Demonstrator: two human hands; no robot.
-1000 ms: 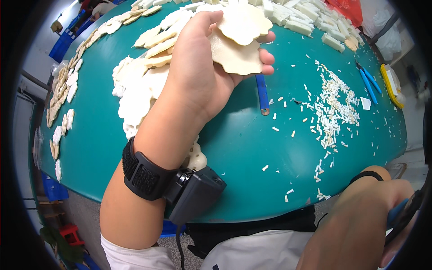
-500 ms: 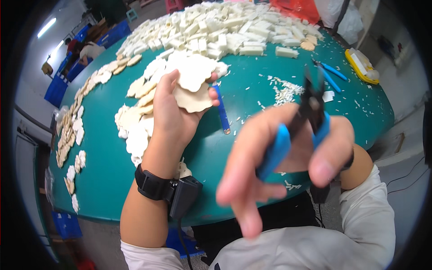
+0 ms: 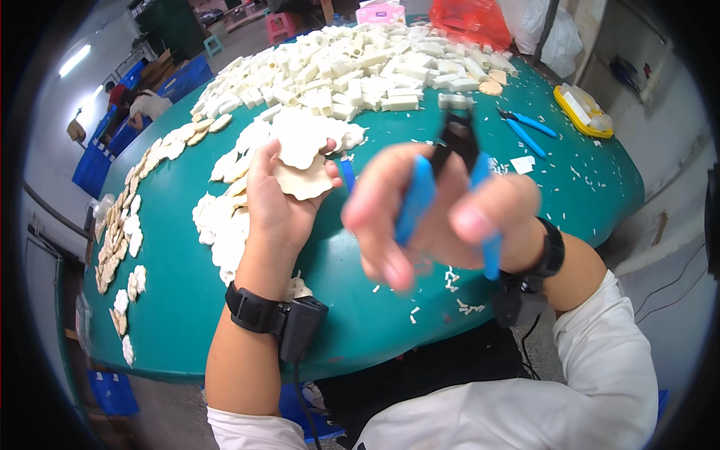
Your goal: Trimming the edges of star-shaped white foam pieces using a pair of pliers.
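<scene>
My left hand (image 3: pixel 281 202) is closed on a pair of thin, scallop-edged cream pieces (image 3: pixel 306 180), which it holds by their lower part over the green table. A heap of similar flat wavy pieces (image 3: pixel 225 232) lies beside and behind that hand. Nearer the camera, my right hand (image 3: pixel 442 210) grips blue-handled nippers (image 3: pixel 417 199), their dark jaws pointing away from me. That hand is blurred, and nothing shows between the jaws. Part of a blue strip (image 3: pixel 348 174) lies on the table between the hands.
A large pile of whitish blocky pieces (image 3: pixel 337 67) covers the far side of the green table (image 3: pixel 360 322). A second pair of blue nippers (image 3: pixel 527 130) and a yellow box (image 3: pixel 583 112) lie at the right. Small white scraps are scattered there. A curved row of flat pieces (image 3: pixel 112 255) lines the left edge.
My right hand with the nippers has moved left, closer to my left hand, and the nippers now point more straight ahead. My left hand still holds the cream pieces.
</scene>
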